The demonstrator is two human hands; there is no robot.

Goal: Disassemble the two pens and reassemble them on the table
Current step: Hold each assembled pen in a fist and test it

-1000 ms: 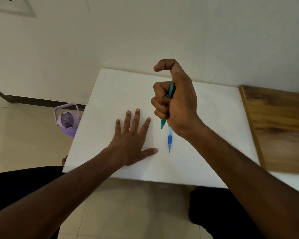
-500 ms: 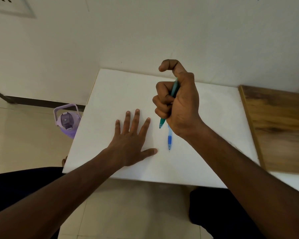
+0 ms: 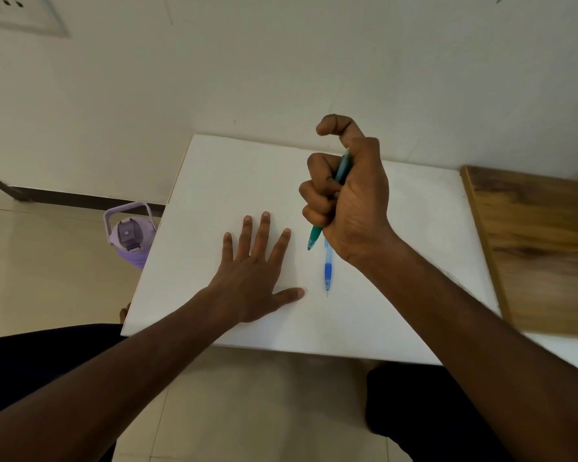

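a: status on the pens?

b: right hand is fisted around the green pen, held above the white table. three fingers curled round the barrel, index finger hooked up free above the fist.

a: orientation?

b: long axis steep, leaning a bit. tip end pokes out below the fist, pointing down and toward the person, slightly left. upper end shows as a teal sliver between the knuckles and the palm. tip is off the table surface as far as i can tell.

a: second pen?

b: blue pen lies flat on the table, just below the right fist. long axis runs near to far, thin metal tip pointing at the near edge. far end is hidden behind the right hand. blue grip section sits near the tip.

a: the two touching?

b: green tip is just left of the blue barrel. can't tell contact from this angle, looks apart.

a: left hand?

b: left hand flat on the table, palm down, fingers straight and spread, holding nothing. thumb tip sits near the blue pen's tip, not touching.

a: anything else around?

b: purple bottle on the floor by the table's left edge. wooden board at the table's right side.
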